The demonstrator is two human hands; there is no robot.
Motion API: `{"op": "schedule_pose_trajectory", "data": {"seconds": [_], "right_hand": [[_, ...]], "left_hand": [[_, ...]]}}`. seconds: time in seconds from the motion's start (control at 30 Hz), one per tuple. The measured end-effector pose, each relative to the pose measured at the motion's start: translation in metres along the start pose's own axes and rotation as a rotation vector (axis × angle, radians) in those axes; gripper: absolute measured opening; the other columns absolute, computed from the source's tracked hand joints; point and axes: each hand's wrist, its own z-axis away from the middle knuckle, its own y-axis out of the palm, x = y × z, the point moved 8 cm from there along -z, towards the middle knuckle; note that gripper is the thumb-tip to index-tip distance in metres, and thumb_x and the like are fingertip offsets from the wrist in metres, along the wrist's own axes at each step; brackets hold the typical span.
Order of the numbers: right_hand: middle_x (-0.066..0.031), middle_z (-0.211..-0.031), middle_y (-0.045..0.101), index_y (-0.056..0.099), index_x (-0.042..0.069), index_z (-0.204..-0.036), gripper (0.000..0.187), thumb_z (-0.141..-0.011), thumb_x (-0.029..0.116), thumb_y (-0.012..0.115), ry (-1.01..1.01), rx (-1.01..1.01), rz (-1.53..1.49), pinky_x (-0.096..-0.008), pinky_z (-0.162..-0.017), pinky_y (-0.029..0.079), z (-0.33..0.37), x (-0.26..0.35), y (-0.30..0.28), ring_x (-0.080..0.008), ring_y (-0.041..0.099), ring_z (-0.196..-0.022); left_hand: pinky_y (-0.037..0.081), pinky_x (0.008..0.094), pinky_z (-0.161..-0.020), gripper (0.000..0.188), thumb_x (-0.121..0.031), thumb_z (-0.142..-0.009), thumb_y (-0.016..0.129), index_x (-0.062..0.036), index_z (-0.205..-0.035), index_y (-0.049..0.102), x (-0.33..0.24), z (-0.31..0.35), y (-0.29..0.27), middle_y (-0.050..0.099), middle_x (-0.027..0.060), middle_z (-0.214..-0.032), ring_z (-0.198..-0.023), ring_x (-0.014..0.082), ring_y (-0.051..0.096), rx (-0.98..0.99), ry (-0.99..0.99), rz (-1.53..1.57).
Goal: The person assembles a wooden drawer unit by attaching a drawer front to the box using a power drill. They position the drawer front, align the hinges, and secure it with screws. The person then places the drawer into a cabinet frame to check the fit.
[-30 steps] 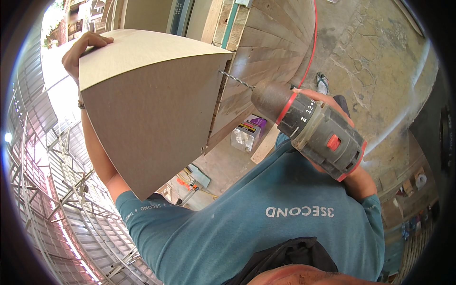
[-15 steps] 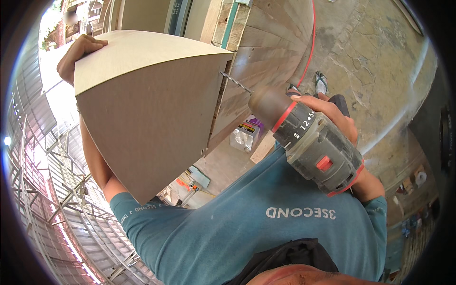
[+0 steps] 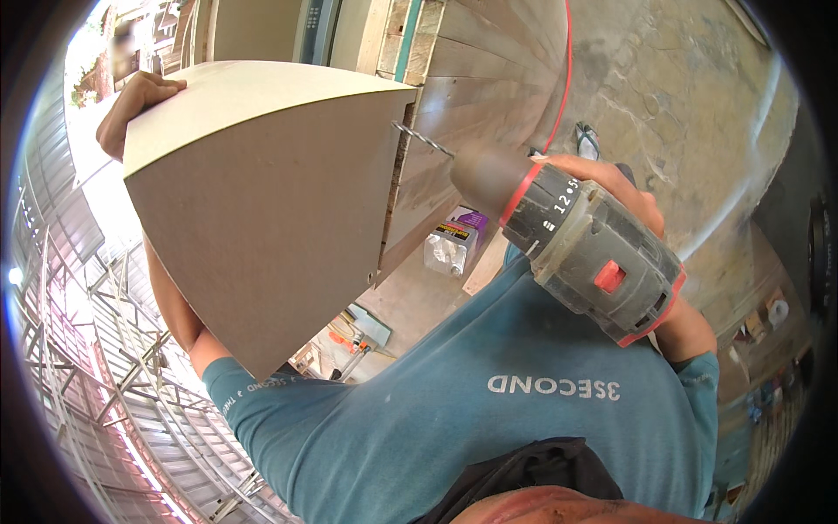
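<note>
My right hand (image 3: 624, 188) is wrapped round a grey and black cordless drill (image 3: 576, 253) with red trim. From its blurred chuck, a twist drill bit (image 3: 424, 140) points at the upper right edge of a pale wooden box or cabinet (image 3: 262, 218). The bit's tip shows at that edge; whether it touches or has entered the wood I cannot tell. My left hand (image 3: 135, 109) is closed over the far left edge of the box's light top face. A small round hole (image 3: 370, 277) sits near the lower right edge of the grey-brown face.
Beside the box runs a wall of wooden boards (image 3: 489, 79). Below the drill stands a clear and purple container (image 3: 454, 240). Tools with orange parts (image 3: 353, 345) lie under the box. A red cable (image 3: 566, 79) crosses the concrete floor, where a sandalled foot (image 3: 587, 140) shows.
The box and my left hand sit slightly farther left in view. The drill's bit tip has shifted slightly left and up, while its rear end has swung a little right. Both grips stay the same.
</note>
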Motion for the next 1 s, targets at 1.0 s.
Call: {"op": "schedule_pose_trajectory", "data": {"seconds": [1.0], "right_hand": [[-0.0129, -0.119, 0.068, 0.062, -0.002, -0.122, 0.053, -0.074, 0.015, 0.080, -0.076, 0.037, -0.229, -0.0324, -0.088, 0.056, 0.003, -0.016, -0.013, -0.0222, 0.071, -0.099]], "left_hand": [[0.046, 0.0240, -0.053, 0.044, -0.034, -0.073, 0.077, 0.0061, -0.066, 0.058, 0.034, 0.020, -0.002, 0.061, 0.0130, -0.060, -0.054, 0.0177, 0.060, -0.075, 0.038, 0.089]]}}
